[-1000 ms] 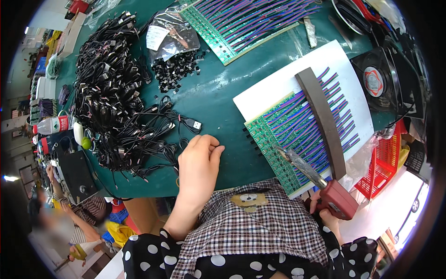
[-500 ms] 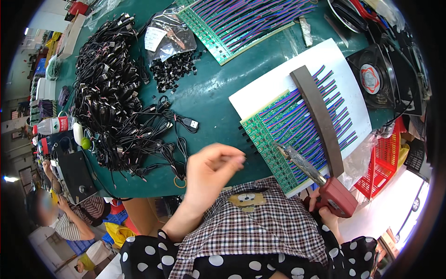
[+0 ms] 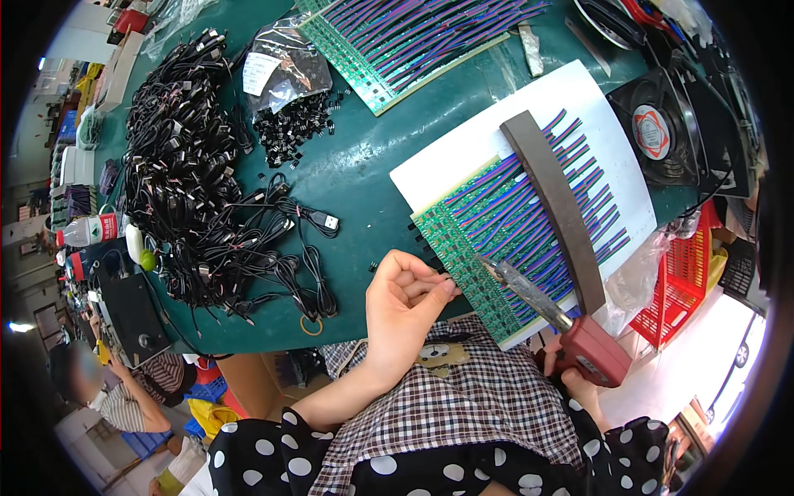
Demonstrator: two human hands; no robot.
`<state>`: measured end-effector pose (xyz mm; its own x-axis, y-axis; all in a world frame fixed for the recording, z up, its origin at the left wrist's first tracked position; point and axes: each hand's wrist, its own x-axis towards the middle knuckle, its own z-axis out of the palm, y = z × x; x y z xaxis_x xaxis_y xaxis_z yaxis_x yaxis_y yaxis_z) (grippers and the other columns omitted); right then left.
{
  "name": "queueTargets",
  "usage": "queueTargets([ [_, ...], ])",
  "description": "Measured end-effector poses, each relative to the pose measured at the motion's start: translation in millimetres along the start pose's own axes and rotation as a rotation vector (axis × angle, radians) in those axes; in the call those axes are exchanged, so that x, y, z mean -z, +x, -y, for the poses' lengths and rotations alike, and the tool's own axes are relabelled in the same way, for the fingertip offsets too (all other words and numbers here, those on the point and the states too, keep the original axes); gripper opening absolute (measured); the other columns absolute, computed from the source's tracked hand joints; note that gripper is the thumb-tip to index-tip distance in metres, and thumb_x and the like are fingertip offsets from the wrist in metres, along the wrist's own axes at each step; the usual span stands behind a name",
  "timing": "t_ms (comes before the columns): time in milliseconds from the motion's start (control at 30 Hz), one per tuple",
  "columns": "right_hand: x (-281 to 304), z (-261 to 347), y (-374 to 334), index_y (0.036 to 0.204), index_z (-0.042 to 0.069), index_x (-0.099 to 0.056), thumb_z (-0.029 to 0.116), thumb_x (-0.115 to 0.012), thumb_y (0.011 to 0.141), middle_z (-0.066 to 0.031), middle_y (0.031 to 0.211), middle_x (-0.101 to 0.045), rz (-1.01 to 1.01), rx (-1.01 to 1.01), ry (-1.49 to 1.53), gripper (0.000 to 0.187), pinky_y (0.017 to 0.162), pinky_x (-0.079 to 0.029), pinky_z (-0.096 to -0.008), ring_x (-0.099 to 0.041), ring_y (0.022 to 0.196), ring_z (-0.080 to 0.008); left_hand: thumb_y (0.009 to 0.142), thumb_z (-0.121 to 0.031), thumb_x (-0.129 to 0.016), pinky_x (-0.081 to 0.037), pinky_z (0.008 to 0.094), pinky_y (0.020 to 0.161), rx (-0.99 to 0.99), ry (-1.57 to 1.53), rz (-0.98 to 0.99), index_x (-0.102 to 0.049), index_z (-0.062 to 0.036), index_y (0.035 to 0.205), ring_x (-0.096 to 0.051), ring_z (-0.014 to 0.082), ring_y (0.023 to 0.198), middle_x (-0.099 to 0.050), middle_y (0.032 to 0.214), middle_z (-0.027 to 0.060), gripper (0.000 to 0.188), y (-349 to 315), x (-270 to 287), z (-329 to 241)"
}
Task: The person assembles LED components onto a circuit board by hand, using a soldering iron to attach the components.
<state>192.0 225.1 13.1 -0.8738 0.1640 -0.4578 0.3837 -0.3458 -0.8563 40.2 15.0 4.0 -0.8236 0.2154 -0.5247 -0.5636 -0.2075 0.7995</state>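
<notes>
- Soldering along the near edge of the green circuit-board panel point(image 3: 488, 248) is the step we judge to be in hand; the panel lies on a white sheet point(image 3: 496, 136) at the near right corner of the green worktop point(image 3: 364, 182).
- We hold the soldering iron point(image 3: 546, 310) in our right hand point(image 3: 571, 376), fingers wrapped tight around its red grip, the tip resting at the panel's near edge among the purple and blue wires point(image 3: 579, 190).
- Our left hand point(image 3: 405, 302) sits at the panel's near left corner, fingers curled narrow with thumb and fingertips pinched together; we cannot tell whether a small part is between them.
- A dark bar point(image 3: 554, 207) lies across the wires, pressing them flat onto the panel.
- A heap of small black connectors point(image 3: 294, 128) lies toward the far middle of the worktop, and tangled black cables point(image 3: 190, 182) fill the left side.
- A second panel point(image 3: 413, 41) lies along the far edge, a small fan point(image 3: 653, 128) by the right edge.
- Next, we judge, the move calls for a steady tip on one pad and a left hand keeping the part square against the panel edge.
</notes>
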Motion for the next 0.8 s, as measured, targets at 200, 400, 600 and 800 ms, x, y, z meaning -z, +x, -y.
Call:
queueTargets([
  [200,8,0,-1,0.103,-0.006,-0.055,0.038,-0.078,0.068,-0.0069,0.076,-0.063,0.048,0.002,-0.131,0.061,0.056,-0.044,-0.0246,-0.058,0.059,-0.0132,0.081,0.011,-0.056,-0.052,0.0224,0.071,-0.074,0.063,0.003,-0.041,-0.0027,0.088,-0.064,0.0147,0.081,-0.059,0.085,0.0094,0.021,-1,-3,-6],
  [400,21,-16,-5,0.112,-0.005,-0.053,0.036,-0.077,0.069,-0.0068,0.076,-0.064,0.073,0.115,-0.346,0.064,0.058,-0.046,-0.0245,-0.061,0.059,-0.0145,0.081,0.011,-0.055,-0.051,0.0217,0.071,-0.087,0.031,-0.041,-0.039,-0.0036,0.085,-0.063,0.0141,0.081,-0.056,0.081,0.0079,0.022,-1,-8,0],
  [600,21,-17,-1,0.122,-0.005,-0.047,0.031,-0.078,0.07,-0.0091,0.08,-0.066,0.139,0.176,-0.275,0.07,0.058,-0.048,-0.0261,-0.063,0.061,-0.0176,0.082,0.011,-0.054,-0.051,0.0212,0.071,-0.114,0.021,-0.051,-0.039,-0.0032,0.083,-0.061,0.0113,0.081,-0.054,0.082,0.006,0.021,-2,-11,4],
  [800,29,-24,-4,0.12,-0.006,-0.049,0.031,-0.078,0.069,-0.0098,0.079,-0.065,0.14,0.193,-0.38,0.07,0.058,-0.049,-0.0275,-0.064,0.063,-0.019,0.083,0.011,-0.053,-0.049,0.0206,0.07,-0.164,0.027,-0.061,-0.039,-0.0032,0.082,-0.059,0.01,0.08,-0.051,0.081,0.0041,0.02,-3,-13,7],
])
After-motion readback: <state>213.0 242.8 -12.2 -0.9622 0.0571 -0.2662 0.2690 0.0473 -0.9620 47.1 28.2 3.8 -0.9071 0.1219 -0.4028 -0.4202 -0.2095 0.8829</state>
